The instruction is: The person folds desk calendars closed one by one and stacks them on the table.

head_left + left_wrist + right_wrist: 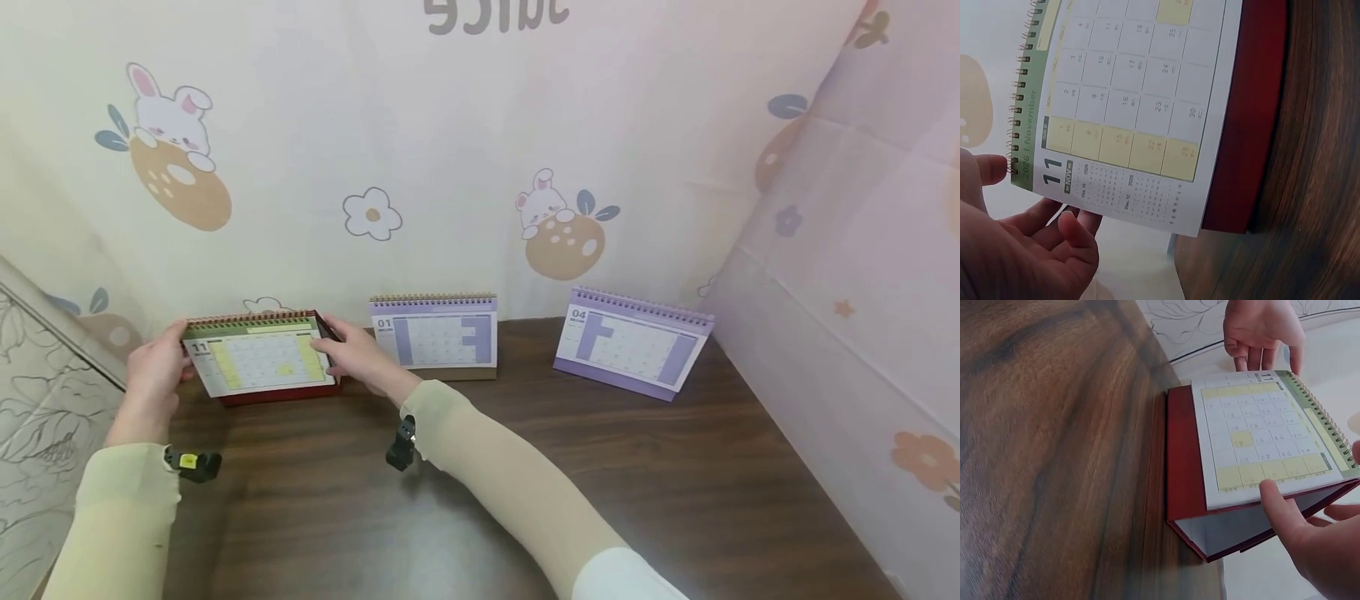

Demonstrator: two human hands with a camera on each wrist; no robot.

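Observation:
A desk calendar (262, 362) with a red base and green-topped page reading 11 stands at the left of the table. At its left end my left hand (153, 371) touches the edge, one finger near the spiral; its palm shows in the right wrist view. My right hand (360, 354) pinches the right end, thumb on the page and other fingers behind. The base's hollow side shows in the right wrist view, and the November page (1129, 106) fills the left wrist view. Beside it stands a purple-and-white calendar (442, 337) reading 01.
A purple calendar (633, 342) reading 04 stands at an angle toward the right. Behind the row hangs a printed cloth (450, 125) with rabbits and flowers; more cloth borders the right side. The dark wooden table (480, 500) extends in front.

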